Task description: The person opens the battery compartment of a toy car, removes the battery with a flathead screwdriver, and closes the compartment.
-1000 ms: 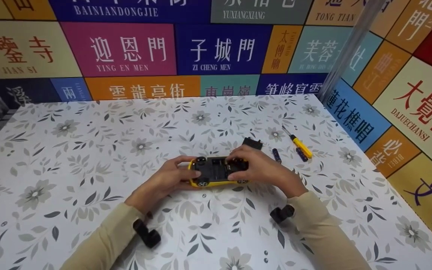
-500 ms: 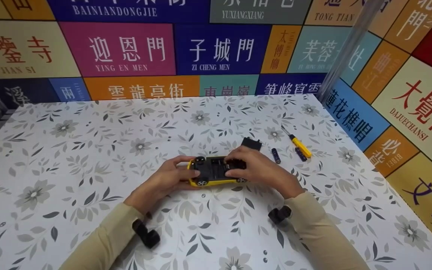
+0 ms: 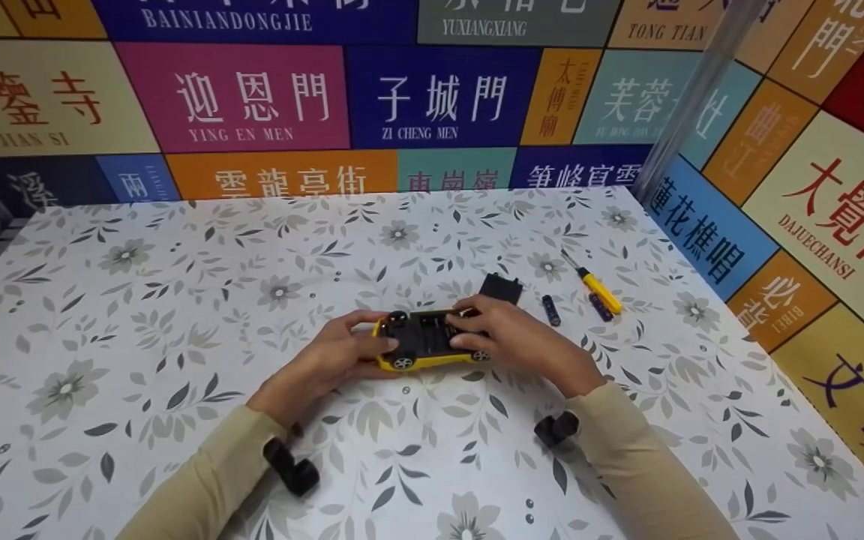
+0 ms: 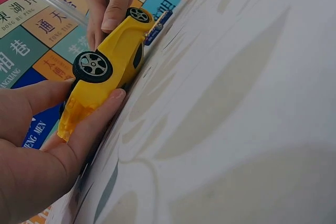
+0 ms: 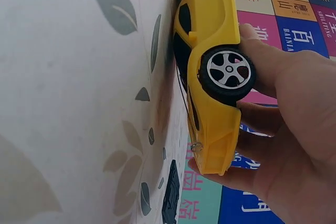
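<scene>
A yellow toy car (image 3: 432, 361) lies upside down, its black underside and open battery compartment facing up. My left hand (image 3: 338, 349) grips one end, thumb on the underside; in the left wrist view, a finger of that left hand (image 4: 42, 156) runs along the yellow body (image 4: 113, 61). My right hand (image 3: 514, 337) is over the other end, thumb and fingertips at the compartment, hiding part of it. In the right wrist view, the right hand's fingers (image 5: 252, 156) bend behind the car (image 5: 215, 129), one fingertip showing past its end.
A black battery cover (image 3: 501, 288) lies just beyond my right hand. Two dark batteries, one standing apart (image 3: 550, 310) and one (image 3: 599, 307) beside a yellow-handled screwdriver (image 3: 603, 291), are to the right. Printed panels (image 3: 252, 97) border the floral-covered table (image 3: 214, 247).
The car has turned slightly, its right end shifting away from me. My right thumb and fingertips have moved a little left over the compartment. The left hand keeps its grip.
</scene>
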`<state>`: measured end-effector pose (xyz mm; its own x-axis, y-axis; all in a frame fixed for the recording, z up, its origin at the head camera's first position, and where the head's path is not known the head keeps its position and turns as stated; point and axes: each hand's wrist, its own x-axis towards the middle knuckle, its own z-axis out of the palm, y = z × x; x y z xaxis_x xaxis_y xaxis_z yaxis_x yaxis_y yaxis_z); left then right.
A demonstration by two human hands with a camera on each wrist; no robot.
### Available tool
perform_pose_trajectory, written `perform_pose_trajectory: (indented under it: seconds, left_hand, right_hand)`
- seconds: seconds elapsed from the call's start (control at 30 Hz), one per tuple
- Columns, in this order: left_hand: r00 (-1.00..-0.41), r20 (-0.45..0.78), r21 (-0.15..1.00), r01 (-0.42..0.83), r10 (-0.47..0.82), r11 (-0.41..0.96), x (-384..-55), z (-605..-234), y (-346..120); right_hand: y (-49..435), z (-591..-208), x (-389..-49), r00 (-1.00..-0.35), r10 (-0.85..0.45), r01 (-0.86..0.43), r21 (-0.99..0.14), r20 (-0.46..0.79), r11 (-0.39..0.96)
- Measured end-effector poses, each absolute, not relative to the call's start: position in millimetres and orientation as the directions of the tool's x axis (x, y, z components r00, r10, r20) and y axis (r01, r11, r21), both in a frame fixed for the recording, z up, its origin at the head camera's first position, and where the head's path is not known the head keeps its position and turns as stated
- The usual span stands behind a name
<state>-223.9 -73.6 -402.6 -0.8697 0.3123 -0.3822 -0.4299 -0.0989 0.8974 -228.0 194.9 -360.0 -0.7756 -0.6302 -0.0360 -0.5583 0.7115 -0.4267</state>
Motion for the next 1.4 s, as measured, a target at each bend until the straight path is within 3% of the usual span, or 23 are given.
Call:
perform_pose_trajectory:
  seconds: [0.3, 0.43, 0.7, 1.07, 1.4]
  left_hand:
    - [-0.876, -0.372, 0.904, -0.417, 0.307, -0.095, -224.0, -402.0, -71.9]
    - [-0.882, -0.361, 0.912, -0.402, 0.303, -0.084, -224.2, -402.1, -71.1]
    - [-0.872, -0.371, 0.908, -0.413, 0.319, -0.071, -223.4, -402.8, -73.6]
    - [-0.874, -0.379, 0.909, -0.414, 0.304, -0.059, -224.2, -403.7, -73.7]
    - [-0.874, -0.363, 0.905, -0.414, 0.321, -0.103, -223.3, -403.8, -73.1]
  right_hand:
    - [191.4, -362.8, -224.3, -0.785, -0.618, -0.587, -0.37, 0.04, 0.72]
    - [189.6, -363.0, -225.1, -0.807, -0.585, -0.562, -0.402, 0.077, 0.723]
    - [191.1, -359.5, -227.6, -0.813, -0.583, -0.516, -0.475, 0.009, 0.713]
    - [192.0, -359.3, -227.5, -0.831, -0.555, -0.468, -0.491, -0.039, 0.735]
    - [192.0, -359.2, -226.6, -0.825, -0.565, -0.476, -0.511, -0.023, 0.716]
